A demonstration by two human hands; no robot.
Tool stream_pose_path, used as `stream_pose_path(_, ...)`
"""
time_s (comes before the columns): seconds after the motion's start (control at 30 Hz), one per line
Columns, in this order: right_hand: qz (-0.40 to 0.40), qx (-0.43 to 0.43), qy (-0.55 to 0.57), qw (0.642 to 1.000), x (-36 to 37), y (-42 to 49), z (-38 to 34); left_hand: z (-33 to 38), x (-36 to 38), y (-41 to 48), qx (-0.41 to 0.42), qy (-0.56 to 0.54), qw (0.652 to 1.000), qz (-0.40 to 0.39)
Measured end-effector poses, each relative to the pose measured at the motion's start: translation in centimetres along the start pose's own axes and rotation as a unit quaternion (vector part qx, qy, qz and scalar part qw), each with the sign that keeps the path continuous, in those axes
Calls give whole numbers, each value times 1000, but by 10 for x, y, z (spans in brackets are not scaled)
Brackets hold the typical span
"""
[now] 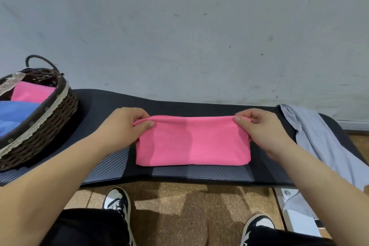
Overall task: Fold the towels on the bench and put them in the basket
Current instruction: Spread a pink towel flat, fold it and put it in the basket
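Observation:
A pink towel (192, 143) lies folded into a wide rectangle in the middle of the black bench (103, 104). My left hand (121, 126) pinches its far left corner, thumb on top. My right hand (261, 128) pinches the far right corner the same way. The far edge is lifted slightly between both hands. A dark wicker basket (50, 124) with a lace rim stands at the left end of the bench. Inside it lie a folded pink towel (30, 92) and a blue towel (14, 114).
A pale grey cloth (327, 146) is draped over the right end of the bench and hangs past its front edge. A scuffed white wall rises directly behind the bench. My shoes (117, 203) stand on the cork-patterned floor below.

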State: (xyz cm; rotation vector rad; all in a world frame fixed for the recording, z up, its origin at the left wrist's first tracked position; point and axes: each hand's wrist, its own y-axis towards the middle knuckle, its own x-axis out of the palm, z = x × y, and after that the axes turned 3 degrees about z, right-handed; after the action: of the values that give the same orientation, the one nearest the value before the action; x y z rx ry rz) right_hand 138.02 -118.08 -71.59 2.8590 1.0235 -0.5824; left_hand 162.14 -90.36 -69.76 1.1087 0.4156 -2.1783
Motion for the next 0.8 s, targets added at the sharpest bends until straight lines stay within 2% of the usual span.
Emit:
stream_pose_path(0.13,46,-17,-70,996,26,34,1,-4,10,29,-1,39,999,27)
stream_pose_path(0.23,31,-11,-178,984,36,45,12,-15,22,47,-12,78,997,-13)
stream_pose_path(0.33,31,17,-196,980,39,47,21,-23,30,57,-30,94,994,-39)
stream_pose_path(0.43,53,12,-198,979,38,47,21,-23,32,61,-39,126,991,-9)
stream_pose_path(0.53,59,-48,-282,956,41,40,20,-6,36,54,7,165,986,24)
stream_pose_path(0.6,38,-117,-340,932,49,27,17,6,47,38,73,191,979,-3)
stream_pose_path(0.67,-17,-175,-400,899,61,11,17,6,63,18,125,248,958,-71)
stream_pose_path(0.73,-93,-179,-462,864,68,-2,20,-6,74,3,128,288,940,-128)
stream_pose_path(0.8,-152,-142,-496,843,68,-8,28,-19,77,-1,123,270,945,-135)
